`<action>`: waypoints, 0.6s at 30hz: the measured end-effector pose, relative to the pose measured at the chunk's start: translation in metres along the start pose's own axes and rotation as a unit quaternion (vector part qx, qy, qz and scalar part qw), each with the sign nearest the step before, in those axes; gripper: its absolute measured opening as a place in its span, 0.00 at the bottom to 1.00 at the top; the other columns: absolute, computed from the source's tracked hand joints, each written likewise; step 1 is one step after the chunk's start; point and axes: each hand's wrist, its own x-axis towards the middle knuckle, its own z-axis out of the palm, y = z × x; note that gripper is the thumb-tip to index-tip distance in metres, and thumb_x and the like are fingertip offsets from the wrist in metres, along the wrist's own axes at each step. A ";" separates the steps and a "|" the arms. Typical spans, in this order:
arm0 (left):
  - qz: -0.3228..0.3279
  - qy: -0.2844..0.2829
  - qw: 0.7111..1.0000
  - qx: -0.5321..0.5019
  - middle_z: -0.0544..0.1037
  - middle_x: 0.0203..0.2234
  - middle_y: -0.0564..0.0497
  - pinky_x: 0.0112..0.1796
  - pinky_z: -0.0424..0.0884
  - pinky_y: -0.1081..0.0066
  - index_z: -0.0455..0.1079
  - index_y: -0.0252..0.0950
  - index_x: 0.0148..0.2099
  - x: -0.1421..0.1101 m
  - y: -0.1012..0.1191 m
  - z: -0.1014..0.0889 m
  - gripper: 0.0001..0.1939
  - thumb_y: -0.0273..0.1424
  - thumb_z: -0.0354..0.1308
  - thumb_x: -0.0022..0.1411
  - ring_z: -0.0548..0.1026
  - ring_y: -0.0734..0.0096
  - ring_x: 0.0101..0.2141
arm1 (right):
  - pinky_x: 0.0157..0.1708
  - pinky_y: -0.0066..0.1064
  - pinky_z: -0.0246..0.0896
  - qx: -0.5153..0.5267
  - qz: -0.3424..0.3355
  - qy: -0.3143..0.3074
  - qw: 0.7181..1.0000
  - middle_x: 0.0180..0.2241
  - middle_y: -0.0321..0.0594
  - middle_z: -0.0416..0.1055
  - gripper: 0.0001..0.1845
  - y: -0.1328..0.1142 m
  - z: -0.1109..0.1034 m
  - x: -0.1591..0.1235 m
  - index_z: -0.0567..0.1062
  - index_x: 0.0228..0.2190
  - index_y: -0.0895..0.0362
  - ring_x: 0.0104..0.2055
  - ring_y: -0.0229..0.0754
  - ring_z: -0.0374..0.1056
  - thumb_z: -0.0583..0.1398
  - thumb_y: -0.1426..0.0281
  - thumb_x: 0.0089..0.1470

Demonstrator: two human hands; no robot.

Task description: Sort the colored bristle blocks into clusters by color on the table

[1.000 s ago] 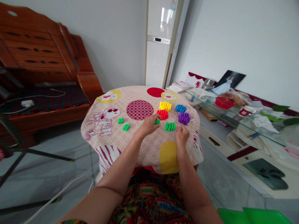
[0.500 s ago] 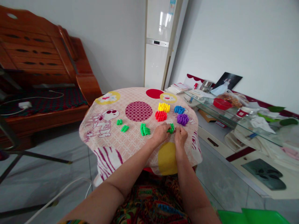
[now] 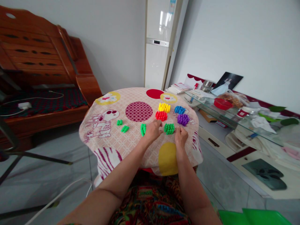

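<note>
On the cloth-covered table (image 3: 112, 168), a cluster of small green plastic pieces (image 3: 169, 128) stands in rows between my two hands. My left hand (image 3: 153, 129) is just left of that cluster, its thumb and fingers a little apart with nothing visible between them. To the right, my right hand (image 3: 181, 136) has its fingers pressed together close to the cluster; whatever they hold, if anything, is hidden. More green pieces (image 3: 143, 129) lie beside my left hand, which partly covers that spot. Two smaller green groups, one nearer (image 3: 125, 128) and one farther (image 3: 119, 122), lie farther left.
Beyond my hands stand clusters of red pieces (image 3: 161, 116), yellow pieces (image 3: 164, 107), blue pieces (image 3: 179, 109) and purple pieces (image 3: 183, 119). A cluttered glass shelf (image 3: 262, 132) runs along the right. A wooden bench (image 3: 42, 114) is at the left.
My left hand has moved left, away from the green cluster, which now shows in full. It now covers part of the loose green group. My right hand has barely moved.
</note>
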 end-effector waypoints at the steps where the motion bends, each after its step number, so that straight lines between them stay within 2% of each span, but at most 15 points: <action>1: -0.013 -0.006 1.000 0.020 0.77 0.41 0.45 0.42 0.70 0.67 0.71 0.36 0.42 0.000 -0.008 -0.010 0.12 0.27 0.66 0.54 0.76 0.61 0.40 | 0.29 0.33 0.45 0.005 -0.002 0.000 1.000 0.20 0.40 0.69 0.20 0.000 0.000 0.000 0.69 0.19 0.55 0.26 0.41 0.57 0.50 0.60 0.58; 4: -0.044 -0.026 0.995 0.085 0.78 0.41 0.44 0.44 0.69 0.65 0.74 0.36 0.42 -0.003 -0.031 -0.036 0.13 0.29 0.68 0.52 0.76 0.57 0.44 | 0.29 0.32 0.45 0.019 0.004 -0.003 1.000 0.19 0.38 0.66 0.20 0.002 0.001 0.000 0.67 0.19 0.55 0.25 0.40 0.56 0.50 0.60 0.58; 7: -0.057 -0.065 0.985 0.146 0.79 0.44 0.43 0.46 0.69 0.65 0.75 0.37 0.44 -0.008 -0.046 -0.051 0.15 0.33 0.68 0.53 0.75 0.55 0.47 | 0.28 0.33 0.43 0.027 0.005 -0.002 1.000 0.18 0.37 0.64 0.19 0.002 0.003 0.001 0.65 0.18 0.54 0.25 0.39 0.54 0.50 0.60 0.57; 10: -0.074 -0.114 0.974 0.178 0.80 0.45 0.43 0.44 0.69 0.66 0.76 0.37 0.46 -0.012 -0.049 -0.053 0.16 0.34 0.66 0.54 0.76 0.54 0.47 | 0.28 0.33 0.42 0.037 -0.006 0.002 0.999 0.18 0.36 0.63 0.19 0.003 0.003 0.001 0.65 0.18 0.54 0.25 0.39 0.53 0.50 0.61 0.58; 12: -0.088 -0.125 0.973 0.175 0.81 0.44 0.44 0.41 0.69 0.67 0.75 0.37 0.48 -0.012 -0.047 -0.052 0.17 0.32 0.65 0.56 0.77 0.56 0.45 | 0.28 0.32 0.42 0.043 -0.011 0.005 0.999 0.19 0.35 0.62 0.19 0.004 0.003 0.000 0.65 0.19 0.54 0.25 0.39 0.53 0.50 0.60 0.58; 14: -0.091 -0.113 0.977 0.159 0.81 0.42 0.45 0.40 0.69 0.68 0.75 0.37 0.49 -0.011 -0.042 -0.050 0.16 0.29 0.62 0.57 0.78 0.58 0.44 | 0.28 0.32 0.42 0.048 -0.014 0.009 0.999 0.18 0.34 0.61 0.19 0.004 0.003 -0.001 0.64 0.19 0.54 0.25 0.39 0.53 0.50 0.60 0.58; 18: -0.065 -0.085 0.985 0.138 0.81 0.42 0.46 0.39 0.68 0.71 0.76 0.36 0.45 -0.007 -0.036 -0.046 0.13 0.24 0.59 0.57 0.77 0.63 0.43 | 0.28 0.32 0.42 0.054 -0.014 0.009 0.998 0.18 0.34 0.61 0.19 0.004 0.003 -0.001 0.64 0.18 0.54 0.24 0.39 0.53 0.51 0.60 0.58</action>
